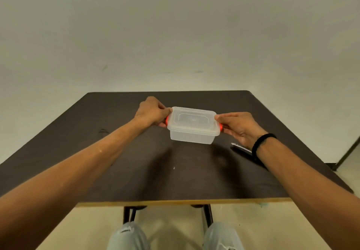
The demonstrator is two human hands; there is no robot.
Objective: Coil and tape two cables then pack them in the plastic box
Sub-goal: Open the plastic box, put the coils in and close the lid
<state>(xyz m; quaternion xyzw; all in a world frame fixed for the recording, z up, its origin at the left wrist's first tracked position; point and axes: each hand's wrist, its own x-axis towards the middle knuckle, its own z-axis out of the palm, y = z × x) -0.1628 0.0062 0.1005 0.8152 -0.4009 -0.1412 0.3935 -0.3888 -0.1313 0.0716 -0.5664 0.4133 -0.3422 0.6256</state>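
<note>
A clear plastic box with its lid on and red clips at both short ends is held slightly above the dark table. My left hand grips its left end over the red clip. At the box's right end, my right hand grips over the other clip. The box looks empty through its walls. No cables or tape are in view.
A dark slim object like a pen or knife lies on the table under my right wrist, partly hidden. The table's pale front edge is near my knees. A plain wall stands behind the table.
</note>
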